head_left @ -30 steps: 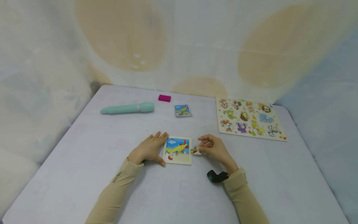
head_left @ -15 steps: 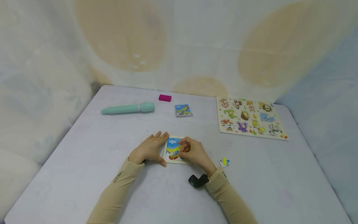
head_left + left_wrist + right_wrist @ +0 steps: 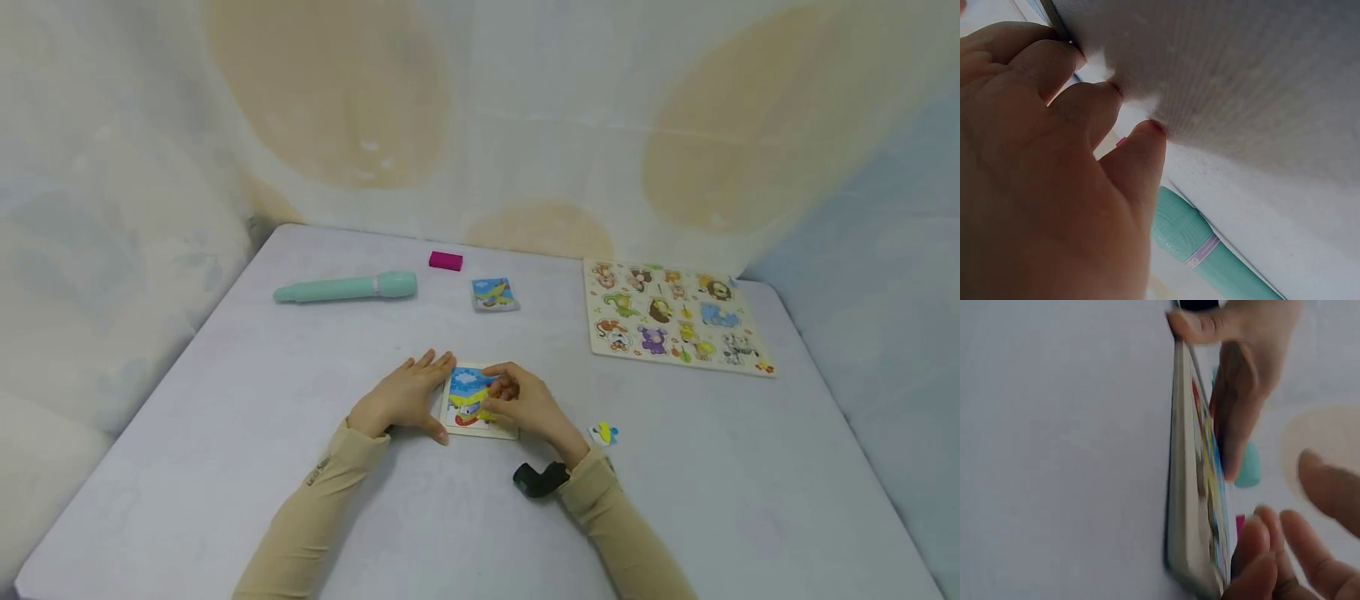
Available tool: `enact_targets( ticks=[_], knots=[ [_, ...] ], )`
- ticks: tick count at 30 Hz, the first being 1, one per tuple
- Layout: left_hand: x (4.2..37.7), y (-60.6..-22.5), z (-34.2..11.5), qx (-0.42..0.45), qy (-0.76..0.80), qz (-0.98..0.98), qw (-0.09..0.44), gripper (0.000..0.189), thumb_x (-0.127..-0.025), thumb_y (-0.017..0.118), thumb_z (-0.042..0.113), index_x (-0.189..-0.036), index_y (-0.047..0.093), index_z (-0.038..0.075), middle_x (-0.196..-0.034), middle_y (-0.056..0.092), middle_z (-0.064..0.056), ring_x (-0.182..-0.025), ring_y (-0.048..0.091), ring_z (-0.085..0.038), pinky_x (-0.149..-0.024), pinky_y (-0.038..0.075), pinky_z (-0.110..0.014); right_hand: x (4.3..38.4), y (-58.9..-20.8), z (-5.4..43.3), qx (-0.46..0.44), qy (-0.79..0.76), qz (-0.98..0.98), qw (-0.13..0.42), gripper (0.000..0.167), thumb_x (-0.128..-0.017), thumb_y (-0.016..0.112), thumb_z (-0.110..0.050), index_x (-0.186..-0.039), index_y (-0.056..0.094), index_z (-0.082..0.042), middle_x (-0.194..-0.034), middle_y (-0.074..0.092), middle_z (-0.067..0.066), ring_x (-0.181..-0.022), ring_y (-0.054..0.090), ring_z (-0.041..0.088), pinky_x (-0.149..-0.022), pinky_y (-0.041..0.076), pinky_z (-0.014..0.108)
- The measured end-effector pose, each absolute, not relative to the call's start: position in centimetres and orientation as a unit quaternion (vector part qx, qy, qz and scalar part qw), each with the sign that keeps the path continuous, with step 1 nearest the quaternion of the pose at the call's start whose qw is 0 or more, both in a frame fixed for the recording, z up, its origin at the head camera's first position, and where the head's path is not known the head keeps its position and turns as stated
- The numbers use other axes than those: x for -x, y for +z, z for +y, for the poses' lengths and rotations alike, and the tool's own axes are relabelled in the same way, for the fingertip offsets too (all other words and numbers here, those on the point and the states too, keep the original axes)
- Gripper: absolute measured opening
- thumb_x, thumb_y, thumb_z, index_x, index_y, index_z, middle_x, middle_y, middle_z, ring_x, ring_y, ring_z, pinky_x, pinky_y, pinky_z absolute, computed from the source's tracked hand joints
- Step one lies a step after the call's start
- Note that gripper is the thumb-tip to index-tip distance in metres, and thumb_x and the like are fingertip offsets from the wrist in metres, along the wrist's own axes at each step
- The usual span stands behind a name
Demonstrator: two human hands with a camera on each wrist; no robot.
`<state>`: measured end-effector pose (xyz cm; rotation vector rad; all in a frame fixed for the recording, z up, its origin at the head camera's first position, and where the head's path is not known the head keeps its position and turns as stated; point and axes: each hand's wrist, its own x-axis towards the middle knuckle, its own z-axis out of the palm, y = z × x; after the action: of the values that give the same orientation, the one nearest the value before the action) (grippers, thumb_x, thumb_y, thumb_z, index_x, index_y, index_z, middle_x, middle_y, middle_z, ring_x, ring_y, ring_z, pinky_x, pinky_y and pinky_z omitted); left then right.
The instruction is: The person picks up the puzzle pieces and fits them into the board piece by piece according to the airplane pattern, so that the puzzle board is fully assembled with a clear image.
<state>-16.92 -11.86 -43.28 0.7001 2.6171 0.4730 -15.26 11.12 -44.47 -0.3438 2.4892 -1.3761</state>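
Observation:
A small square wooden jigsaw puzzle [image 3: 459,379] with a yellow aeroplane on blue sky lies flat on the table. My left hand [image 3: 405,396] rests against its left edge, fingers and thumb spread. My right hand [image 3: 528,406] is over the puzzle's right half, thumb and index finger apart, and hides part of the picture. I see no piece between those fingers. In the right wrist view the puzzle's pale side edge [image 3: 1179,456] runs upright, with right-hand fingertips [image 3: 1254,534] beside it. A loose puzzle piece [image 3: 602,433], yellow, blue and white, lies right of the right wrist.
Behind the puzzle lie a small aeroplane picture card [image 3: 493,295], a magenta block [image 3: 446,261] and a mint-green pen-shaped tube [image 3: 345,287]. An animal peg board [image 3: 675,317] lies at back right. A black wrist camera [image 3: 540,479] sits under the right wrist.
My right hand has carried a piece leftward from beside the puzzle to inside its frame, then spread its thumb and index finger. The loose piece at right came into view. The left hand stayed.

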Motion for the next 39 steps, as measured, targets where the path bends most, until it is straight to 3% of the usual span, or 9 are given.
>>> enact_targets(
  ticks=[6,9,14,18,22,28,33,39],
  knots=[
    [17.0,-43.2,-11.7,-0.248,0.163,0.935,0.196,0.120,-0.063,0.088,0.048,-0.154,0.022,0.006,-0.162,0.018,-0.010,-0.152,0.008,-0.033,-0.123,0.011,-0.052,15.6,-43.4,16.8,0.092,-0.524,0.829,0.172,0.041,-0.095,0.061,-0.019,-0.132,0.054,-0.002,-0.119,0.064,0.022,-0.092,0.063,0.022,-0.065,0.050,0.025],
    [17.0,-43.2,-11.7,-0.246,0.164,0.935,0.196,0.120,-0.063,0.088,0.047,-0.154,0.022,0.007,-0.163,0.018,-0.009,-0.152,0.008,-0.033,-0.123,0.010,-0.052,15.3,-43.2,20.0,0.083,-0.519,0.835,0.166,0.044,-0.097,0.059,-0.023,-0.134,0.051,0.000,-0.124,0.063,0.023,-0.101,0.066,0.023,-0.072,0.053,0.026],
    [17.1,-43.1,-11.9,-0.246,0.165,0.934,0.201,0.120,-0.063,0.087,0.048,-0.155,0.021,0.007,-0.163,0.018,-0.009,-0.152,0.007,-0.032,-0.123,0.009,-0.052,13.6,-43.4,24.5,0.057,-0.517,0.839,0.159,0.046,-0.096,0.060,-0.023,-0.135,0.049,0.001,-0.127,0.060,0.025,-0.100,0.065,0.009,-0.080,0.054,0.022],
    [17.1,-43.0,-11.9,-0.246,0.166,0.934,0.200,0.120,-0.063,0.088,0.047,-0.154,0.021,0.006,-0.163,0.018,-0.009,-0.152,0.008,-0.033,-0.123,0.009,-0.053,11.8,-43.9,26.7,0.052,-0.526,0.837,0.140,0.050,-0.092,0.066,-0.013,-0.135,0.048,0.003,-0.127,0.058,0.027,-0.098,0.062,-0.002,-0.082,0.053,0.016],
    [17.0,-42.9,-11.9,-0.246,0.166,0.934,0.198,0.120,-0.063,0.088,0.047,-0.154,0.022,0.006,-0.162,0.019,-0.010,-0.152,0.009,-0.033,-0.123,0.010,-0.054,10.3,-44.5,27.3,0.075,-0.515,0.846,0.114,0.053,-0.085,0.072,-0.007,-0.133,0.051,0.002,-0.125,0.060,0.025,-0.101,0.062,-0.002,-0.083,0.052,0.016],
    [16.9,-42.9,-11.8,-0.242,0.172,0.933,0.201,0.119,-0.063,0.088,0.046,-0.154,0.021,0.006,-0.163,0.018,-0.009,-0.152,0.008,-0.033,-0.123,0.010,-0.053,9.6,-44.4,26.5,0.074,-0.447,0.889,0.072,0.049,-0.082,0.075,-0.008,-0.128,0.059,-0.006,-0.118,0.068,0.014,-0.097,0.061,0.011,-0.079,0.050,0.018],
    [16.9,-43.0,-11.8,-0.245,0.172,0.933,0.198,0.120,-0.063,0.088,0.046,-0.154,0.022,0.006,-0.162,0.019,-0.010,-0.152,0.008,-0.033,-0.123,0.010,-0.053,9.8,-44.5,26.1,0.071,-0.430,0.897,0.067,0.047,-0.080,0.075,-0.002,-0.124,0.060,-0.006,-0.112,0.067,0.013,-0.093,0.058,0.012,-0.075,0.048,0.019],
    [17.0,-43.0,-11.9,-0.251,0.167,0.933,0.194,0.120,-0.063,0.088,0.045,-0.154,0.022,0.005,-0.162,0.019,-0.010,-0.151,0.009,-0.034,-0.122,0.011,-0.054,10.7,-45.0,25.6,0.088,-0.480,0.868,0.088,0.055,-0.082,0.070,0.004,-0.133,0.053,-0.007,-0.107,0.063,0.013,-0.090,0.062,0.010,-0.074,0.052,0.019]
  ],
)
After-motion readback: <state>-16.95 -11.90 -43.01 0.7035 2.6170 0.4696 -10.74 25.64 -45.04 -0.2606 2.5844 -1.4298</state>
